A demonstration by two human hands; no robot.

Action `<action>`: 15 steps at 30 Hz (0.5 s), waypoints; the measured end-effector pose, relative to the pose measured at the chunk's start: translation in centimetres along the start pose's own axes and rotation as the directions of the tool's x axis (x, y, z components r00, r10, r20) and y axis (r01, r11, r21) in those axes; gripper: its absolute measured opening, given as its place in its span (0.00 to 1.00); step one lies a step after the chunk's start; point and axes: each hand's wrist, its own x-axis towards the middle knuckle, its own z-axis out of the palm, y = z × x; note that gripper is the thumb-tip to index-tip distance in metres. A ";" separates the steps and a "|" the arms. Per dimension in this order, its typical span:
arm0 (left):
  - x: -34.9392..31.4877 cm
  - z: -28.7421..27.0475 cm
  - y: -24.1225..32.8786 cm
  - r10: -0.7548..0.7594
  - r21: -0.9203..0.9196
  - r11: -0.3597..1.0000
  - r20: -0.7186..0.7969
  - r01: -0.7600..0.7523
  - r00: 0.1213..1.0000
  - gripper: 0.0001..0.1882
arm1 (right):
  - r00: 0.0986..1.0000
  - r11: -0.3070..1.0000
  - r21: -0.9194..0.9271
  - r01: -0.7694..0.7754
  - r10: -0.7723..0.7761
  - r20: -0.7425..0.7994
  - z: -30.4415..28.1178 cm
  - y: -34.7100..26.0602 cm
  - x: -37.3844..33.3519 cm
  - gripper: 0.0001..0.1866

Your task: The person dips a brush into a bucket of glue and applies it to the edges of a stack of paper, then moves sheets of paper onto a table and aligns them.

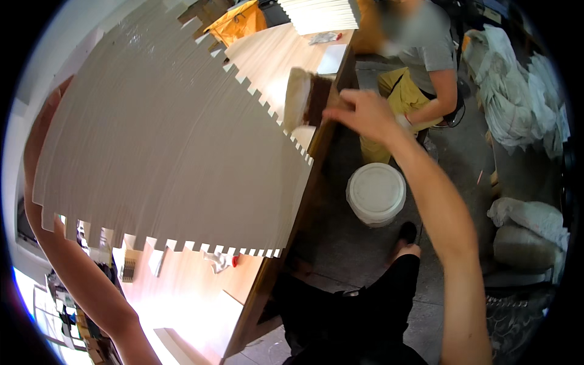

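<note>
A large grey sheet-like stack (pixel 176 134) with stepped, toothed edges slants across the left half of the view. Its face looks wet and streaked in places. At its far left edge my left hand (pixel 52 109) holds it, with most of the fingers hidden behind. My right hand (pixel 368 115) is closed round the handle of a wide brush (pixel 319 100), which has a brown body and thick, pale bristles. The bristles are by the stack's right toothed edge; I cannot tell whether they touch it. Slight motion blur softens the right hand.
Beneath the stack runs a light wood table (pixel 261 52), bearing a pile of white strips (pixel 319 13) and an orange bag (pixel 238 21). A lidded white bucket (pixel 376 191) stands on the floor. Another person (pixel 426 55) sits at the back right. Plastic-wrapped bundles (pixel 508 91) line the right.
</note>
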 end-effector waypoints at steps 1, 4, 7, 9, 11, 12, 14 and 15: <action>-0.4 -0.2 0.0 -0.026 0.003 1.000 0.003 0.026 1.000 0.31 | 0.998 0.983 0.183 0.008 -0.020 0.060 1.4 -1.8 -1.7 0.30; 0.0 -0.3 -0.4 -0.034 -0.008 0.999 0.000 0.034 0.999 0.31 | 0.977 0.949 0.285 0.136 -0.177 0.123 4.4 -6.8 -5.8 0.30; 0.6 0.2 -0.4 -0.036 -0.028 0.999 0.001 0.036 0.999 0.30 | 0.986 0.985 0.160 0.058 -0.082 0.143 4.2 -5.4 -3.3 0.33; 0.7 0.9 -0.6 -0.045 -0.056 0.997 -0.003 0.045 0.999 0.30 | 0.996 0.994 0.062 -0.089 0.088 0.020 3.2 -1.9 -1.6 0.31; 0.8 0.0 0.5 -0.066 -0.056 0.996 -0.005 0.065 0.998 0.30 | 0.975 0.998 -0.006 -0.069 0.066 -0.211 2.8 0.4 -1.4 0.27; 0.5 0.0 0.0 -0.076 -0.064 0.995 -0.007 0.076 0.997 0.29 | 0.980 0.996 0.064 -0.066 0.077 -0.186 3.0 0.7 -2.0 0.27; 0.3 0.2 -0.5 -0.094 -0.087 0.992 -0.006 0.093 0.996 0.29 | 0.991 0.954 0.287 -0.089 0.113 -0.071 3.5 0.0 -4.5 0.27; 0.3 -0.5 -0.1 -0.102 -0.074 0.992 -0.006 0.101 0.995 0.29 | 0.992 0.885 0.451 -0.119 0.121 0.025 4.2 -1.7 -6.0 0.27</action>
